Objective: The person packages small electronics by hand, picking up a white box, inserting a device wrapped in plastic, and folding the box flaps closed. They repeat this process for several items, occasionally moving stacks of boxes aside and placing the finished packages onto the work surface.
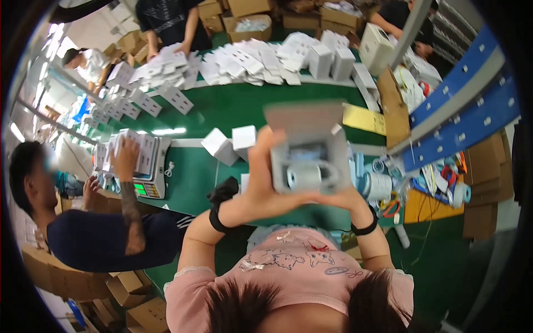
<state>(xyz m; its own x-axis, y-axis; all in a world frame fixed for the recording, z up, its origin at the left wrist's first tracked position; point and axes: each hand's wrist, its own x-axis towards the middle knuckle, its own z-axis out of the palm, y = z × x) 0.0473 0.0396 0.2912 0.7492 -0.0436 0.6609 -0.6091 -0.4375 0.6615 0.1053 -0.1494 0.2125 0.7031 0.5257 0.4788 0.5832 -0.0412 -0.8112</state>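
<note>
Both my hands hold up a small open white carton over the green bench. My left hand wraps its left side, thumb along the near edge. My right hand closes round the near right corner, its fingers mostly hidden by the carton. The carton's lid flap stands up at the far side, blurred. Inside lie a pale blue cylindrical device and a curved whitish part beside it, perhaps a cable; deeper contents are too dark to name. Two white cartons stand on the bench just beyond my left hand.
Flattened and folded white cartons are heaped across the bench's far side. Pale blue devices and scissors lie at right, near a yellow sheet. At left a co-worker handles cartons on a scale. Other people work beyond.
</note>
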